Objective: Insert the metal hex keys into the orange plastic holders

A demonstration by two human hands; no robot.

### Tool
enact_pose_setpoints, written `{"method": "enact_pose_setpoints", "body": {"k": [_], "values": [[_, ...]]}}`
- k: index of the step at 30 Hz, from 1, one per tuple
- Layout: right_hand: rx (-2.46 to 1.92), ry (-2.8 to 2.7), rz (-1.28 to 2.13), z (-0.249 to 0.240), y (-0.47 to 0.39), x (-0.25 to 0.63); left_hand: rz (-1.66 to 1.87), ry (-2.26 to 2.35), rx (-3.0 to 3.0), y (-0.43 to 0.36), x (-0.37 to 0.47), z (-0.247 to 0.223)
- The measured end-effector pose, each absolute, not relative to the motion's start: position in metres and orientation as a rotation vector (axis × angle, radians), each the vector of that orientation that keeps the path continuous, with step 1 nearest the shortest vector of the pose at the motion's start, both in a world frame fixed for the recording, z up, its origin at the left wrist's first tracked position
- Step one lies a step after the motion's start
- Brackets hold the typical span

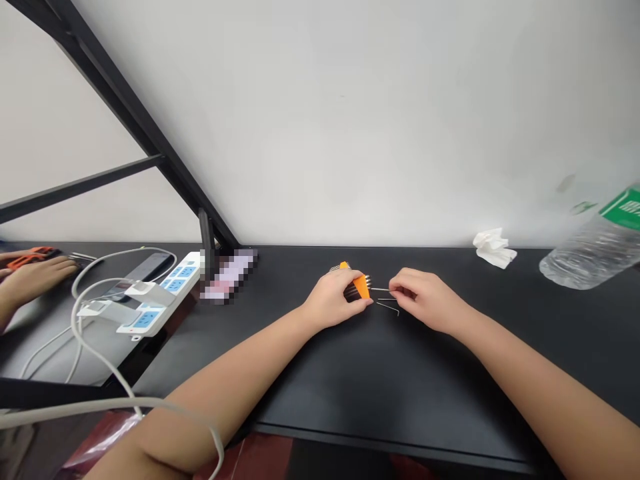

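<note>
- A white cable loops over the near left edge of the flat black table
- The left hand is clenched round an orange plastic holder of thin metal hex keys, held just above the table's middle
- The right hand pinches one thin metal hex key at the holder; a second bent key lies just beside it
- Farther left, a white and blue power strip and another person's hand
- By the wall, a crumpled white tissue and a clear plastic bottle lying on its side

Head camera, looking forward-down over black table, near.
</note>
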State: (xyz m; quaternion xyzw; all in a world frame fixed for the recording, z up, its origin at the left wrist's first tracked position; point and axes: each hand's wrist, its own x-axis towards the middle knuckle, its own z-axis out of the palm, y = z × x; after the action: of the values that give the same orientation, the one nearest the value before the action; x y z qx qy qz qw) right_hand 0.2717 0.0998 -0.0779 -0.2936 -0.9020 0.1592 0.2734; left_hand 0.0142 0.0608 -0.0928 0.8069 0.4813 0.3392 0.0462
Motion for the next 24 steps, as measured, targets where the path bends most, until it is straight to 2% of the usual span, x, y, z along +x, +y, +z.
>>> {"method": "enact_pose_setpoints", "body": {"k": [7,24], "values": [[-0.685,-2.425,0.308,-0.0799,0.0955,0.2673,1.049,1.445,2.483,0.0597,0.0151,-0.0914],[-0.683,-2.459,0.271,-0.0794,0.0924,0.2682,1.071,1.459,2.485,0.0603,0.0145,-0.0936]]}}
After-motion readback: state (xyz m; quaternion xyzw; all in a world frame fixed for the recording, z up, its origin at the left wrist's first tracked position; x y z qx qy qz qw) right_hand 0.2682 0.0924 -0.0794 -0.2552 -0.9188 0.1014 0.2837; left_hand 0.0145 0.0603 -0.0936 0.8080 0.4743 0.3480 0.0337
